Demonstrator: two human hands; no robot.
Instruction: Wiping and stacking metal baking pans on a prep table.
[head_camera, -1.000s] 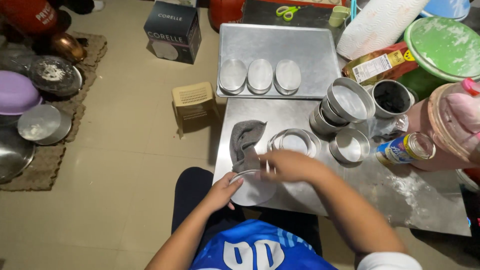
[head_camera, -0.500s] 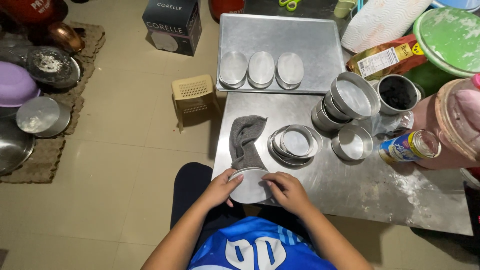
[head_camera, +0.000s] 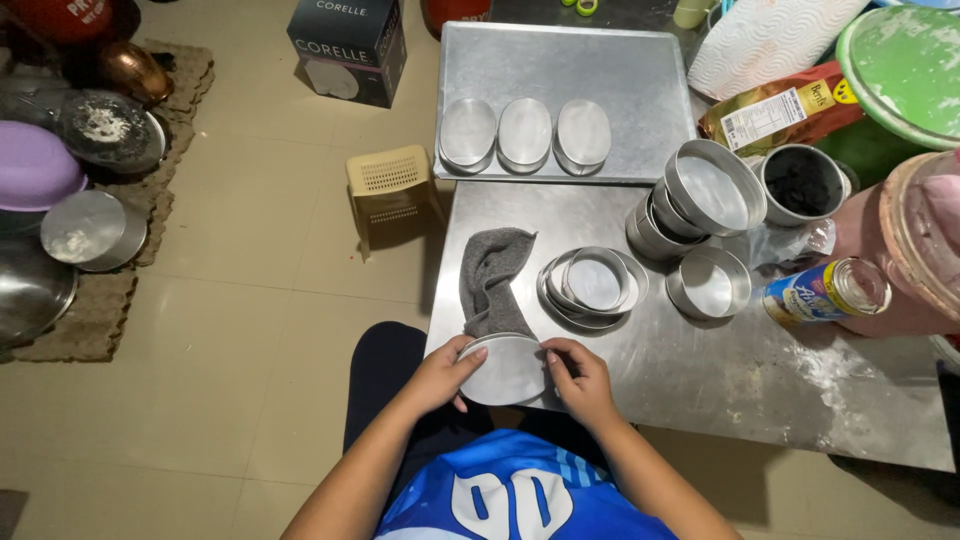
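Holding one oval tin (head_camera: 505, 368) between left hand (head_camera: 440, 375) and right hand (head_camera: 580, 378) — three tins (head_camera: 525, 135) laid on tray (head_camera: 640, 70), stacked tins (head_camera: 592, 285) remaining.

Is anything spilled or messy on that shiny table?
Yes. White powder is smeared over the metal table on its right side, near a jar lying tipped over. A grey cloth lies crumpled there too.

Head camera, steep downward view

It looks from close above the surface's (head_camera: 700, 380) near edge, facing its far edge and the floor (head_camera: 250, 300) left.
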